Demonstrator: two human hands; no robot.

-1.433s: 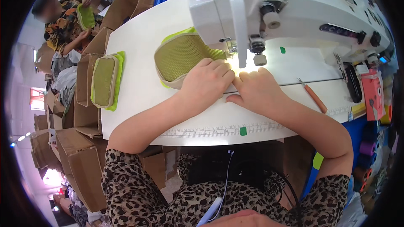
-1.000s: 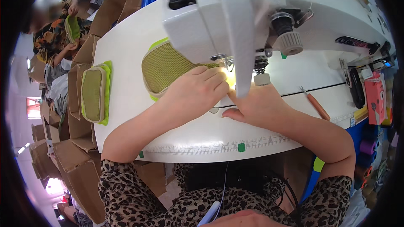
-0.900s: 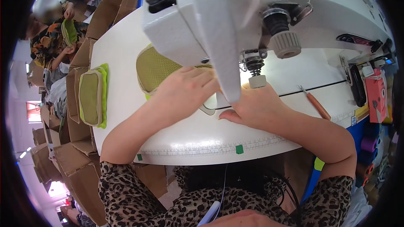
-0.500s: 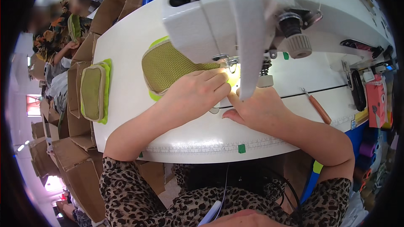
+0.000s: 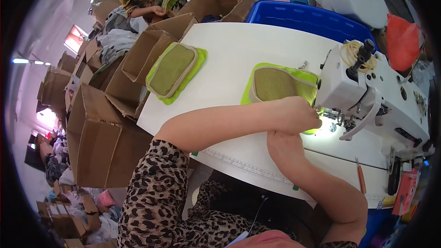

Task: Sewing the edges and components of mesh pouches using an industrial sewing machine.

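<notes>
A padded olive-green mesh piece (image 5: 273,82) with a beige binding and lime-green edges lies on the white sewing table, its right end by the lit needle area of the sewing machine (image 5: 340,85). My left hand (image 5: 298,115) is closed at its near edge, the fingers curled round the fabric beside the machine's foot. Just below, my right hand (image 5: 285,144) meets my left; its fingers are hidden behind that hand. A second olive mesh piece (image 5: 172,71), also lime-edged, rests at the left of the table.
Cardboard boxes (image 5: 103,131) crowd the table's left side. Behind the table stands a blue bin (image 5: 312,18). An orange-handled pointed tool (image 5: 361,177) lies at the right, near a black-handled snipper (image 5: 394,177). At the far left, another person's hand (image 5: 158,10) is near a green piece.
The view has swung left, bringing the blue bin into sight. Near the needle, my hands have come closer together, the left now over the right. The mesh piece's lime edge shows more.
</notes>
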